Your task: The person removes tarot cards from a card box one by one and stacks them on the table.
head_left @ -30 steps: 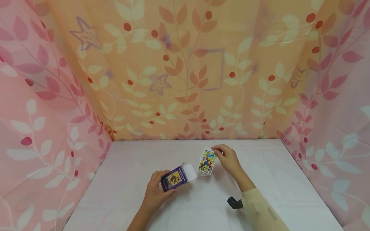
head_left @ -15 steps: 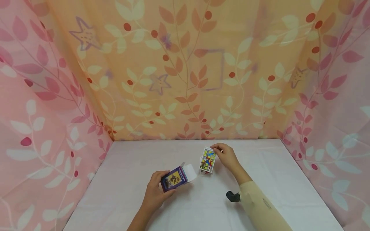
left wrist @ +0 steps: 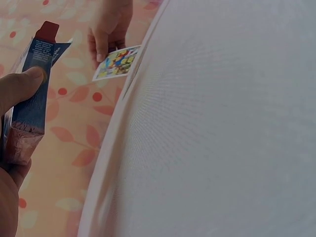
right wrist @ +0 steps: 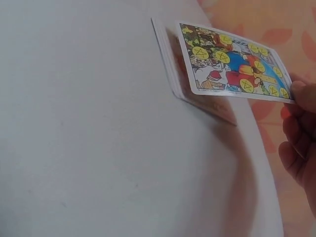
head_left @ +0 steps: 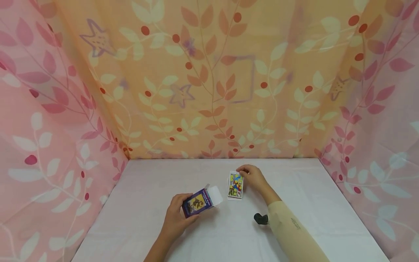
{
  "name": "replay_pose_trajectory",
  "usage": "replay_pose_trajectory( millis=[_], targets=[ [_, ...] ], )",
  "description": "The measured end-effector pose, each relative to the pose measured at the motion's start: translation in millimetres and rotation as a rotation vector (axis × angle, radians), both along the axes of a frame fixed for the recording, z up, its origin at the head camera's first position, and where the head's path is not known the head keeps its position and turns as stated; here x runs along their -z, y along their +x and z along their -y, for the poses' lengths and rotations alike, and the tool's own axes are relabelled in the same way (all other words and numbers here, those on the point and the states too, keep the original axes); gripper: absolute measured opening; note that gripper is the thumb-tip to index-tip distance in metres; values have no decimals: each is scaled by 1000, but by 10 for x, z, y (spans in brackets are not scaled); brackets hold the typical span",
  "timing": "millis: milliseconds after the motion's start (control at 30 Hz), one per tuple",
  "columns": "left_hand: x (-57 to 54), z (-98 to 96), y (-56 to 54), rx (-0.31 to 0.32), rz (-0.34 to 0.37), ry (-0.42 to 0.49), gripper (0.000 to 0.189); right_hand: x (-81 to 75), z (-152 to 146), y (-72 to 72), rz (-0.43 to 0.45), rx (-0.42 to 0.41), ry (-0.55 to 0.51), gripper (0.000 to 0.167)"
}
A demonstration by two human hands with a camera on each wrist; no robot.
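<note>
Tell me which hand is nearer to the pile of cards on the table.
Right. The right hand, holding a card over the pile, is by its far right corner; the left hand, gripping the box, is farther off, left of the pile.

A white tablecloth (head_left: 209,243) is bounded at the back by an orange curtain (head_left: 150,120), on which leafy vines (head_left: 203,74), red berries (head_left: 188,66), purple-outlined stars (head_left: 98,39) and a purple rectangular outline (head_left: 253,78) are displayed. Both sides are flanked by pink leaf-patterned curtains (head_left: 63,140).
</note>
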State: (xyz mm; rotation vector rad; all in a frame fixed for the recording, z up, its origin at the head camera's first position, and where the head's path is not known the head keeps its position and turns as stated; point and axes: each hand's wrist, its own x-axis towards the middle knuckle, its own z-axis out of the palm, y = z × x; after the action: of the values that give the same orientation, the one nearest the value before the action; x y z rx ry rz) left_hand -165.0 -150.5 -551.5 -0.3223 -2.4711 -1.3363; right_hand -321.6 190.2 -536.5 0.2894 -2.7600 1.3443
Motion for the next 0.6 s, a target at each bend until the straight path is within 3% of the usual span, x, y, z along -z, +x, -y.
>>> replay_pose_trajectory(
  millis=[233, 600],
  targets=[
    [10, 5, -8, 6, -9, 10, 79, 99, -2, -40, 90, 4, -73, 15],
    [12, 6, -6, -2, -3, 1, 79, 276, -17, -97, 90, -15, -55, 14]
  ],
)
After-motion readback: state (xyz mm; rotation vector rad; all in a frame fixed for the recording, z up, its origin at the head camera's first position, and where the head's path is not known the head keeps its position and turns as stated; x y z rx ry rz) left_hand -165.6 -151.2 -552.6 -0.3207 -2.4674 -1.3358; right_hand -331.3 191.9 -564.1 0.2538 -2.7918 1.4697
